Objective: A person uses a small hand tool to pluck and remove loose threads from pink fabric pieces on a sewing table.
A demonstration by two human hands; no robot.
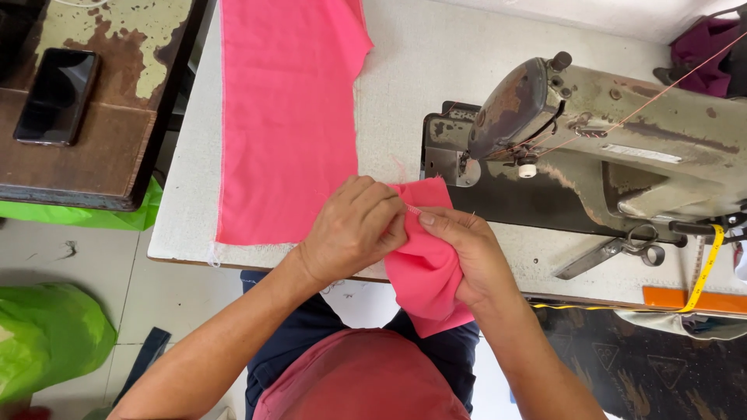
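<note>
Two hands pinch a pink piece

Two hands meet on a small folded piece of bright pink fabric (pixel 426 268) at the near edge of the white desk (pixel 405 70). Left hand (pixel 354 229) and right hand (pixel 467 253) both clamp its top edge, fingertips touching. Beside it lie a long pink fabric strip (pixel 284 117), an old grey sewing machine (pixel 615 132), scissors (pixel 622 250) and yellow tape measure (pixel 704 272).

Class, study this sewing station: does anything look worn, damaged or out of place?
Yes. The sewing machine has rust-brown patches where its paint has worn off, most of all at the head. The side table on the left is also peeling, pale paint flaking from brown. Both hands hold pink cloth.
</note>
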